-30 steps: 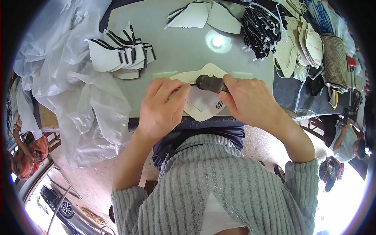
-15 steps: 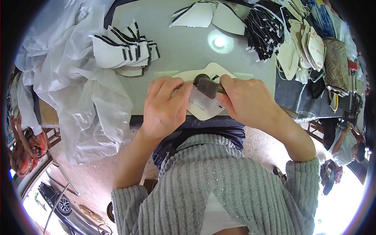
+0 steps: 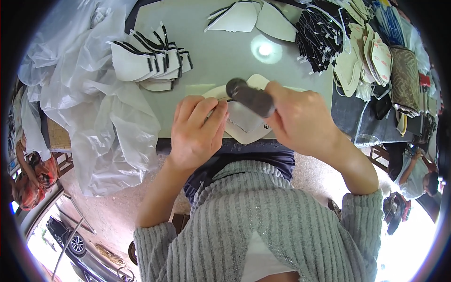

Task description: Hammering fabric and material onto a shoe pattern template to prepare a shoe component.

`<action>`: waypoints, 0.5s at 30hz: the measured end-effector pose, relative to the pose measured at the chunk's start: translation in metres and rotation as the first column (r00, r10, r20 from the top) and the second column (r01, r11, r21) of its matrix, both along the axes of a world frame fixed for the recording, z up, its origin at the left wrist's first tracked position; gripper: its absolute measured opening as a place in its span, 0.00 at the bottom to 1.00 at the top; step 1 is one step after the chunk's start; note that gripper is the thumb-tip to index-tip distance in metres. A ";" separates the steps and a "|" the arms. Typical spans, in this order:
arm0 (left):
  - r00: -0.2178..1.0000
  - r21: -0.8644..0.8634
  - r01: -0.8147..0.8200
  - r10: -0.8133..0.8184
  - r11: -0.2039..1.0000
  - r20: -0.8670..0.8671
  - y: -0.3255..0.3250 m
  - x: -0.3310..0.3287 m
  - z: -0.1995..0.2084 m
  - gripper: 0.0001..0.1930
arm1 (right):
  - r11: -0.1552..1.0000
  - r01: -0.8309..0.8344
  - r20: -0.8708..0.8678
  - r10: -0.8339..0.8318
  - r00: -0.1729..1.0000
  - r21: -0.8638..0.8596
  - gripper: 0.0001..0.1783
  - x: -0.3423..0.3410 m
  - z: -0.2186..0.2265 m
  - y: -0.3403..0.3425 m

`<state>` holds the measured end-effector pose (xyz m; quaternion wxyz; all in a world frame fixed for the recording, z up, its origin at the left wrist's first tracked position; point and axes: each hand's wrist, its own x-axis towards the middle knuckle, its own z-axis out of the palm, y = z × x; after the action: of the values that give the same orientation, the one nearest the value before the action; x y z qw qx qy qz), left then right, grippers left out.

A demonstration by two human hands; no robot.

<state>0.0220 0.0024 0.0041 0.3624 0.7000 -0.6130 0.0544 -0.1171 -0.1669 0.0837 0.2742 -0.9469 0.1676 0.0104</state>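
A hammer [image 3: 251,97] with a dark, rounded head is in the grip of my right hand [image 3: 300,115], its head raised and slightly blurred. Below it, near the table's front edge, lies a cream, curved-edged pad [image 3: 246,137]. On that pad rests a smaller white piece [image 3: 244,115] with a jagged lower edge and a small dark mark. My left hand [image 3: 197,124] is closed at the left side of this work, fingers bent and pressed together on its edge. What sits between those fingertips is hidden.
White, black-edged shaped pieces [image 3: 148,61] are stacked at the left, with two more white pieces [image 3: 235,18] at the back. Black strips [image 3: 319,37] heap up at the back right beside cream pieces [image 3: 348,70]. Clear plastic sheeting [image 3: 98,113] drapes over the table's left side.
The hammer head has lifted off the work and tilted, with my right hand turning along with it. My left hand stays nearly in place.
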 end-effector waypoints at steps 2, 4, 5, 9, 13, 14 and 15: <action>1.000 0.007 0.001 -0.001 1.000 -0.003 -0.001 0.001 0.000 0.13 | 0.991 -0.114 -0.173 0.100 0.980 -0.076 0.23 0.002 -0.012 0.001; 1.000 0.025 -0.010 0.010 1.000 0.008 -0.001 0.002 0.002 0.13 | 0.992 -0.105 -0.102 0.097 0.990 -0.071 0.23 0.004 -0.011 0.001; 1.000 0.042 -0.019 0.019 0.999 0.012 0.001 0.000 0.004 0.12 | 0.994 -0.094 -0.036 0.092 0.995 -0.063 0.23 0.003 -0.009 0.002; 0.999 -0.017 -0.017 0.016 1.000 -0.050 -0.001 0.000 0.000 0.12 | 0.993 -0.079 -0.154 0.064 0.986 -0.091 0.22 0.001 -0.014 0.002; 0.985 0.020 -0.045 0.048 0.999 -0.169 0.004 0.003 0.003 0.13 | 0.989 -0.100 -0.147 0.084 0.986 -0.106 0.22 -0.001 -0.017 0.002; 0.992 0.013 -0.022 0.023 1.000 -0.122 0.004 0.005 0.002 0.13 | 0.990 -0.095 -0.127 0.081 0.989 -0.102 0.22 -0.001 -0.018 0.001; 0.992 0.012 -0.023 0.024 1.000 -0.121 0.004 0.004 0.002 0.13 | 0.990 -0.096 -0.127 0.083 0.989 -0.103 0.22 -0.001 -0.018 0.000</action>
<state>0.0262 0.0065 0.0056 0.3945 0.7112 -0.5817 0.0127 -0.1178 -0.1669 0.0657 0.2110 -0.9645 0.1418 0.0714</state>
